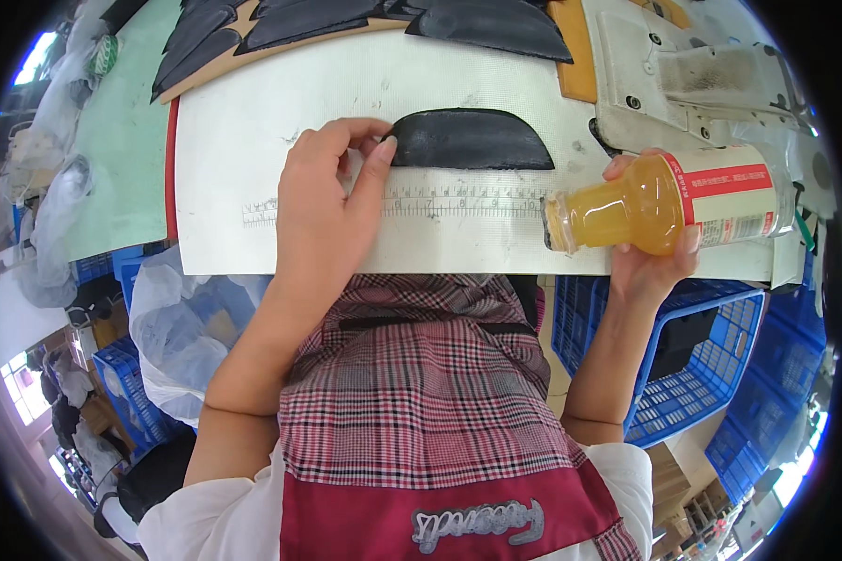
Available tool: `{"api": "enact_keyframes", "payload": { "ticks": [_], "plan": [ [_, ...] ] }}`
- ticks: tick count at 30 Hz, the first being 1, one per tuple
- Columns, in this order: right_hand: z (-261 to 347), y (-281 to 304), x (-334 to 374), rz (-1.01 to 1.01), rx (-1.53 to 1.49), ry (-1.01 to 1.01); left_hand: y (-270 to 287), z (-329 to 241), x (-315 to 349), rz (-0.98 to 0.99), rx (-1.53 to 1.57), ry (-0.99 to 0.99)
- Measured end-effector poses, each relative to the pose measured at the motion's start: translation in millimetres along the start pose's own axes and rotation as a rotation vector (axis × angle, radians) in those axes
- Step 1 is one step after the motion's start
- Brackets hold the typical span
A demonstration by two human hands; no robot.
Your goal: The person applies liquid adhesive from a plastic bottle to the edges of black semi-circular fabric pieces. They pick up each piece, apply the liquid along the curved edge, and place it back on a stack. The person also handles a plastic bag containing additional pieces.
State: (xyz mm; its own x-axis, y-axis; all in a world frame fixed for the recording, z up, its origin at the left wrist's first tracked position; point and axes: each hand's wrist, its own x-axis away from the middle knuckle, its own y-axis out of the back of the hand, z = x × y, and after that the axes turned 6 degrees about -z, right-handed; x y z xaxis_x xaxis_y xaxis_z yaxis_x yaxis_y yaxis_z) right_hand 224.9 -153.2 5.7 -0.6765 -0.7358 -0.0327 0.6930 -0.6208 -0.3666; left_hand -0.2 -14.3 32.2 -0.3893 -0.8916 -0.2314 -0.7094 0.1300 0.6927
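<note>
- While the cluttered room curves away on both sides, a white worktable (229,131) takes up the middle, its straight near edge running just in front of the person's apron (421,402).
- Left of it, past a red edge strip (171,168), lies a pale green surface (126,140).
- At the far right, a pale metal machine part (627,65) with dark bolts borders the white top.
- Below the near edge, a blue crate (669,411) stands on the right and a translucent plastic bag (173,323) on the left.
- Along the far edge, dark curved pieces (299,21) overlap on a tan board, reaching an orange-brown strip (580,79) at the right.
- Bare white surface runs left of the left hand, and a narrower band separates the far row from the near work; on the right, the bottle and machine part crowd the space.
- The bottle (650,201), amber inside, lies sideways in the right hand (646,271), neck pointing left; the fingers wrap around it. Whether it touches the table, I cannot tell.
- The black half-moon piece (477,140) lies mid-table, just beyond a printed ruler scale (458,206).
- The left hand (327,196) holds this piece's left tip, thumb and forefinger narrow.
</note>
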Motion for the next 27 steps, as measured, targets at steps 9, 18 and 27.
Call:
{"api": "enact_keyframes", "payload": {
  "ticks": [9, 18, 27],
  "plan": [
    [-7, -1, -1, 0.103, -0.136, -0.019, 6, -9, -5, 0.065, 0.170, -0.009],
    [-8, -13, 2, -0.012, 0.014, -0.010, 27, -12, -30, 0.317, 0.989, 0.302],
    [-14, 0, 5, 0.018, -0.022, -0.112, 97, 9, -82, 0.269, 1.029, 0.299]
  ]
}}
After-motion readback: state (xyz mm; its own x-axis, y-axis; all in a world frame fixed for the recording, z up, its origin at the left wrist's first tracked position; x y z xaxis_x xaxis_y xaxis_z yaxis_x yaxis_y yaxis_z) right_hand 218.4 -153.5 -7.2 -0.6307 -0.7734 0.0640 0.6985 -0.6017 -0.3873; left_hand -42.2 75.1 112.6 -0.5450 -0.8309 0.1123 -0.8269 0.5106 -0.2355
